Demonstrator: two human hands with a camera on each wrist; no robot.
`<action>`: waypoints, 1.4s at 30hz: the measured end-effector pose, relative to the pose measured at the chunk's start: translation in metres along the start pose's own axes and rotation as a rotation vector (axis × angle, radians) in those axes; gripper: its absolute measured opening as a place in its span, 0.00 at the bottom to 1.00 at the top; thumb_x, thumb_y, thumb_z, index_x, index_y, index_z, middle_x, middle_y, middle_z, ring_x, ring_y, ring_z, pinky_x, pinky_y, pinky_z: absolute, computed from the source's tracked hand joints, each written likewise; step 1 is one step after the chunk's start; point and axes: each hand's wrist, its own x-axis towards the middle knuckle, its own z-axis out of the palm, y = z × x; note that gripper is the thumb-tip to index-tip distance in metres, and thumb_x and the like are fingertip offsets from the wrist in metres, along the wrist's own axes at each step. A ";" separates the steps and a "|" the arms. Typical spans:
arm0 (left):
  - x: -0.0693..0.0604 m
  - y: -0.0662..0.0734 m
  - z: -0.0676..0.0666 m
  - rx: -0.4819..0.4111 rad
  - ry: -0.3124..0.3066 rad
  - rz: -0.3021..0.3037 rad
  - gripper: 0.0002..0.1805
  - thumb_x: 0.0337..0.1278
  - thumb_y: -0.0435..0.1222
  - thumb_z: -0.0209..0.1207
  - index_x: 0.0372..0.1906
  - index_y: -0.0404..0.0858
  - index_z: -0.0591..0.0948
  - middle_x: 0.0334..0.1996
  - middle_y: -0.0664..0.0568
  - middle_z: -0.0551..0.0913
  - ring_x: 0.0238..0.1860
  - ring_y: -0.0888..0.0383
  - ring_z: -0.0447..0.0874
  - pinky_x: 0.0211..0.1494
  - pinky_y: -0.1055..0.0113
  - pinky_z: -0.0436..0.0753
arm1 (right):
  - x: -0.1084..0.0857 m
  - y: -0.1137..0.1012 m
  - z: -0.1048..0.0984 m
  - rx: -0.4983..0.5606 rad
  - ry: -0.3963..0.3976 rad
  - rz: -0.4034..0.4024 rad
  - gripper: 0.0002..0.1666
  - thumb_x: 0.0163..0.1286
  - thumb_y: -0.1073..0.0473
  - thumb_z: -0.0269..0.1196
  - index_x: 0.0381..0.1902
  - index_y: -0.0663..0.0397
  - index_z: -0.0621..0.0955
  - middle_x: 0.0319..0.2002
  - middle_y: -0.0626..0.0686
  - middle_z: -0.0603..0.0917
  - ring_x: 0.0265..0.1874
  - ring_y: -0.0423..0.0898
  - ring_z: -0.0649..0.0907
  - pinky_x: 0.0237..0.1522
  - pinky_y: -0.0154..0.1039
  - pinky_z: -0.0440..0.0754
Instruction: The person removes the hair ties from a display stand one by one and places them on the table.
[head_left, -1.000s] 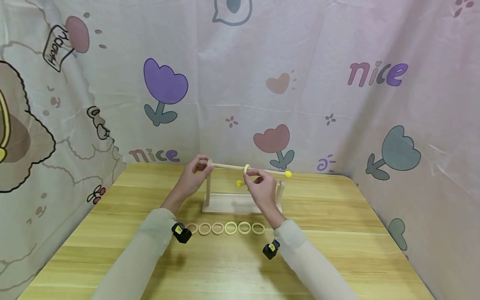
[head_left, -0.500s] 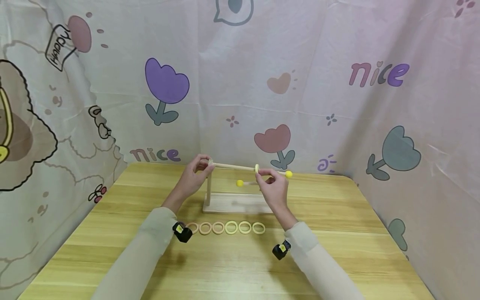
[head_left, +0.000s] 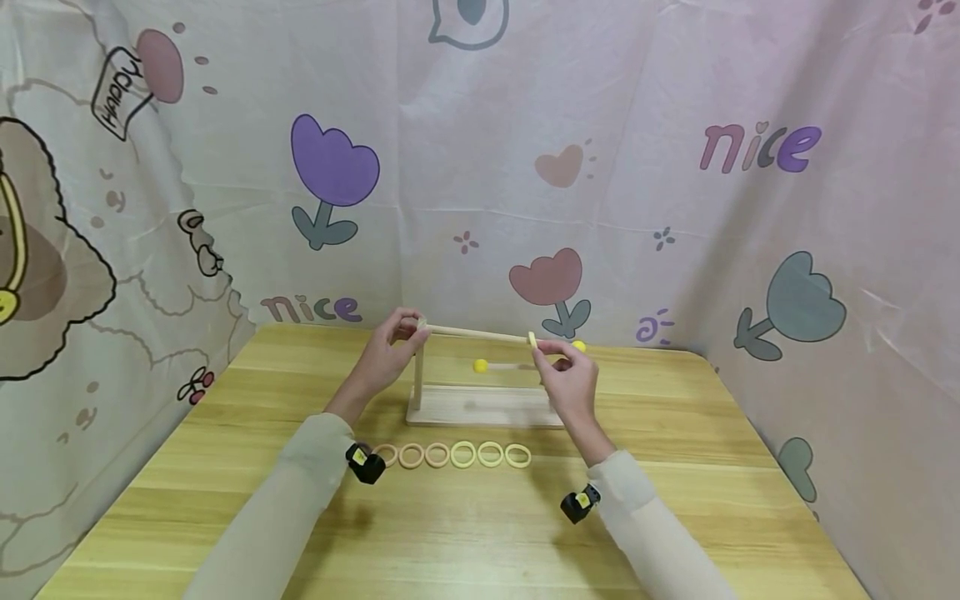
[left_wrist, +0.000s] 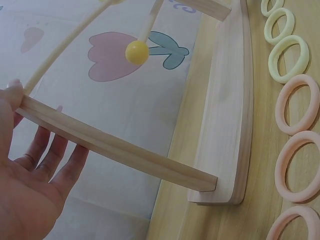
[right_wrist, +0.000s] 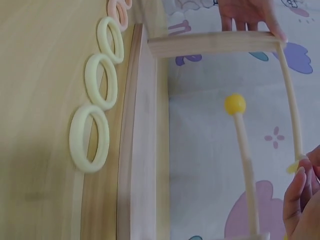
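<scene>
My left hand (head_left: pixel 382 358) pinches the top of the left post (left_wrist: pixel 115 147) of a wooden stand, where a thin rod (head_left: pixel 476 333) joins it. The rod reaches right to a yellow ball (head_left: pixel 579 346) at its far end. With thumb and fingertips my right hand (head_left: pixel 570 379) pinches a pale yellow ring (head_left: pixel 532 340), which appears to be around the rod, near the ball. A second rod (right_wrist: pixel 246 170) with its own yellow ball (head_left: pixel 480 366) comes from the right post, lower down. The right hand hides most of that post in the head view.
The stand's flat base (head_left: pixel 483 406) rests on the wooden table (head_left: pixel 465 533). Before it lies a row of rings: pink rings (head_left: pixel 412 456) at left and yellow rings (head_left: pixel 491 454) at right. A printed curtain (head_left: pixel 465 167) hangs behind the table.
My right hand has moved right along the rod with the yellow ring, closer to the ball at the end. The left hand has stayed at the post.
</scene>
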 end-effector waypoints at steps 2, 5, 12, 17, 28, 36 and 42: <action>0.000 -0.001 0.000 0.008 -0.002 0.004 0.18 0.77 0.43 0.57 0.61 0.38 0.73 0.47 0.43 0.80 0.54 0.47 0.79 0.53 0.60 0.77 | -0.002 -0.009 -0.005 -0.011 -0.001 0.027 0.10 0.66 0.72 0.69 0.43 0.74 0.86 0.42 0.73 0.87 0.13 0.28 0.75 0.18 0.22 0.73; 0.000 -0.001 0.000 0.009 -0.004 0.002 0.18 0.77 0.43 0.57 0.61 0.38 0.73 0.48 0.43 0.80 0.55 0.46 0.79 0.54 0.60 0.77 | -0.003 -0.013 -0.012 -0.004 0.018 0.063 0.10 0.65 0.72 0.69 0.44 0.74 0.86 0.43 0.73 0.87 0.13 0.30 0.75 0.19 0.23 0.74; 0.000 0.001 -0.001 0.006 -0.014 -0.005 0.20 0.77 0.44 0.57 0.62 0.38 0.73 0.49 0.42 0.80 0.57 0.44 0.79 0.53 0.60 0.78 | 0.000 0.000 -0.026 -0.005 0.069 0.089 0.11 0.66 0.69 0.70 0.43 0.73 0.86 0.42 0.68 0.88 0.13 0.29 0.75 0.19 0.24 0.75; 0.000 0.001 0.000 0.008 -0.008 0.003 0.18 0.77 0.44 0.57 0.61 0.38 0.73 0.49 0.40 0.80 0.56 0.44 0.79 0.53 0.61 0.77 | -0.003 -0.015 -0.035 -0.029 0.076 0.110 0.11 0.67 0.70 0.68 0.44 0.76 0.85 0.45 0.72 0.86 0.14 0.28 0.75 0.18 0.23 0.74; -0.002 0.001 0.000 -0.005 -0.007 0.013 0.17 0.77 0.42 0.56 0.61 0.38 0.74 0.49 0.38 0.80 0.57 0.43 0.79 0.55 0.60 0.76 | 0.003 0.000 -0.050 -0.040 0.119 0.147 0.12 0.68 0.70 0.68 0.46 0.76 0.84 0.45 0.69 0.86 0.12 0.32 0.76 0.16 0.25 0.73; -0.002 0.002 -0.001 0.002 -0.007 0.010 0.16 0.77 0.43 0.56 0.60 0.40 0.73 0.50 0.39 0.80 0.58 0.43 0.79 0.53 0.61 0.77 | 0.015 0.037 -0.057 -0.055 0.143 0.174 0.14 0.68 0.64 0.70 0.48 0.68 0.86 0.49 0.67 0.86 0.12 0.30 0.75 0.16 0.25 0.73; 0.000 0.001 -0.001 0.007 -0.007 0.004 0.18 0.77 0.43 0.56 0.61 0.38 0.73 0.49 0.40 0.80 0.57 0.44 0.79 0.54 0.62 0.77 | 0.018 0.038 -0.060 -0.062 0.154 0.157 0.13 0.67 0.62 0.71 0.46 0.66 0.86 0.47 0.66 0.86 0.12 0.31 0.76 0.16 0.25 0.73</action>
